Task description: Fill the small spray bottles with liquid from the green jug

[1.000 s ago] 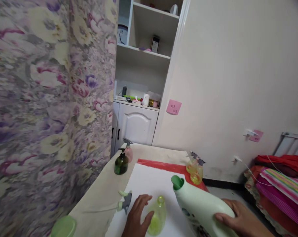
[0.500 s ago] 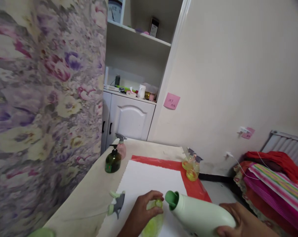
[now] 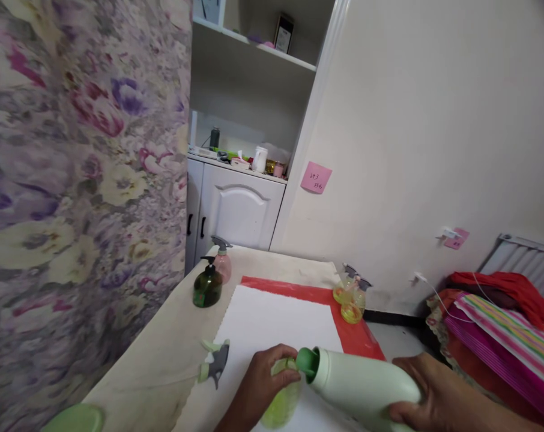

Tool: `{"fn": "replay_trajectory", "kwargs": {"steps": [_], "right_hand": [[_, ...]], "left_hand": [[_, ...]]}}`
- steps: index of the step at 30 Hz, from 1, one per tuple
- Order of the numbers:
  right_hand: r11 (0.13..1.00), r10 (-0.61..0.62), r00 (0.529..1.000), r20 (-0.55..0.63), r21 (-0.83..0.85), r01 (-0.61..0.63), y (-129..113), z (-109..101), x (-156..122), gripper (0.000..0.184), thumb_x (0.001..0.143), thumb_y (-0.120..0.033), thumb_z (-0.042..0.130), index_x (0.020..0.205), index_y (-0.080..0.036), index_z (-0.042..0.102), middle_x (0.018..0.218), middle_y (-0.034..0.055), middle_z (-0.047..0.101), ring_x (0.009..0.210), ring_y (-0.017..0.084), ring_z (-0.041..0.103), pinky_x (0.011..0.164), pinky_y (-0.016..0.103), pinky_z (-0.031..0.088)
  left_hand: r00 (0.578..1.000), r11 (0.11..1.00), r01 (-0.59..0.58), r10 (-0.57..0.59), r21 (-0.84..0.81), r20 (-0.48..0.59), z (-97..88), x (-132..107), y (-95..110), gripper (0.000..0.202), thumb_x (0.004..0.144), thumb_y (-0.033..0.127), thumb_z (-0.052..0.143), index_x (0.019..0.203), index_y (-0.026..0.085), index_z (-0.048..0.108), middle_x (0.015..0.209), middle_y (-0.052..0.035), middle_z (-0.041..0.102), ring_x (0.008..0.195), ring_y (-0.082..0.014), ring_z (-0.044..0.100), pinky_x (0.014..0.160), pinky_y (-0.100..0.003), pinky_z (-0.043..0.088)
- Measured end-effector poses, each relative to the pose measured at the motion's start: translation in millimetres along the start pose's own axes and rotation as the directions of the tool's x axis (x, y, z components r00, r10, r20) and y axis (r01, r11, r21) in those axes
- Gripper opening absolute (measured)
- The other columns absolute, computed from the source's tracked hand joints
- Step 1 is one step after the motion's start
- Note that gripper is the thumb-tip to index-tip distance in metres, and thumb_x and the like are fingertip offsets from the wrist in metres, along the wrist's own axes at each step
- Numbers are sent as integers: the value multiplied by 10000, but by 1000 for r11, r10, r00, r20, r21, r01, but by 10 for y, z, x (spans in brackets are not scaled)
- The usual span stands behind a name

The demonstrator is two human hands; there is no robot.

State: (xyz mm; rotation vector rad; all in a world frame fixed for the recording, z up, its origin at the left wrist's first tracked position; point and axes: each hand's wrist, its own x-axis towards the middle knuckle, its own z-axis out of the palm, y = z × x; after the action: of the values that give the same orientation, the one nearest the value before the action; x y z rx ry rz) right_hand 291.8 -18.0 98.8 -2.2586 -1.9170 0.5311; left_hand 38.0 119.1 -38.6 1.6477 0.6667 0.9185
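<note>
left hand (image 3: pixel 258 390) fingers closed round small yellow-green bottle (image 3: pixel 278 405) on white mat (image 3: pixel 272 321), near counter (image 3: pixel 164 360) edge. right hand (image 3: pixel 438 399) grips pale-green jug (image 3: pixel 362 387) by base, tipped flat, spout at bottle mouth. jug likely heavy, slick; bottle light, tippy.

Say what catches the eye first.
At the bottom, the right hand tips a big pale green bottle, spout at the mouth of a small yellow-green bottle gripped by the left hand. A flowered curtain fills the left side; a loose spray head lies beside the left hand.
</note>
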Motion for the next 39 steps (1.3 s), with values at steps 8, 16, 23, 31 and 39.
{"fn": "replay_trajectory", "kwargs": {"steps": [8,16,23,31,39], "right_hand": [[992,-70,998,1,-105,70,11,-43,44,247,660,-415,698,778,-198,695,704,34,754,634,194,674,518,231,382],[977,-78,997,5,-199,77,-48,-98,73,293,645,-442,689,774,-179,687,705,66,750,620,217,667,511,255,364],[980,-85,995,55,-175,93,-130,-188,92,273,654,-442,705,776,-198,692,722,79,754,634,237,679,507,273,369],[981,-58,995,78,-183,71,-277,-310,48,246,649,-419,699,773,-206,698,741,85,757,649,247,669,512,281,375],[971,-66,994,82,-226,83,-323,-337,27,251,656,-412,673,773,-191,696,735,72,747,634,216,646,501,254,357]], "left_hand": [[1000,1000,6,-5,5,-18,8,-14,47,177,721,184,660,882,202,733,894,-13,763,906,-233,670,840,-292,462],[1000,999,13,-13,-33,-17,3,-9,4,200,709,175,667,891,211,739,900,-5,760,910,-225,666,847,-283,457],[1000,998,2,-3,-65,-8,-5,4,-20,196,707,176,680,890,205,742,881,-4,751,898,-220,658,838,-282,454],[1000,999,-14,14,-45,-1,3,-13,-27,195,729,192,656,906,213,736,904,-5,757,912,-227,662,853,-295,462],[1000,1000,-10,10,-8,-12,13,-7,32,190,718,190,660,892,212,735,907,-11,767,915,-232,673,858,-295,471]]}}
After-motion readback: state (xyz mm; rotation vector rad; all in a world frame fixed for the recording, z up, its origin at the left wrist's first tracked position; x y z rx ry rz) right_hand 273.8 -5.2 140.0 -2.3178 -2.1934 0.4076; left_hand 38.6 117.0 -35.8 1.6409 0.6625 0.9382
